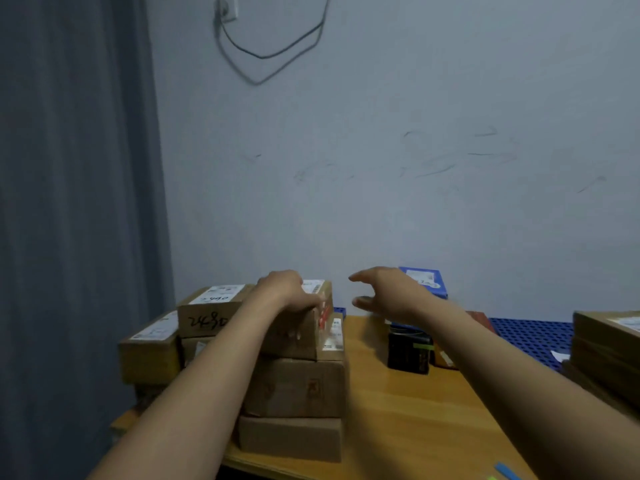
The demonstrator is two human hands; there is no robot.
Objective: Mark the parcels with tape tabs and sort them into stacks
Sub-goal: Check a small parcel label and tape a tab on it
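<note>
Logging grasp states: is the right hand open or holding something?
Open: the right hand hovers spread wide, with nothing in its grasp.

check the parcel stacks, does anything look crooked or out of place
The top parcel, gripped by the left hand, sits turned askew to the boxes below it. Nothing looks spilled or damaged.

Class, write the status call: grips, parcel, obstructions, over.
Left grip holds top parcel atop centre stack. Right grip open, hovering beside it. Black box stands apart on table; nothing blocking.
</note>
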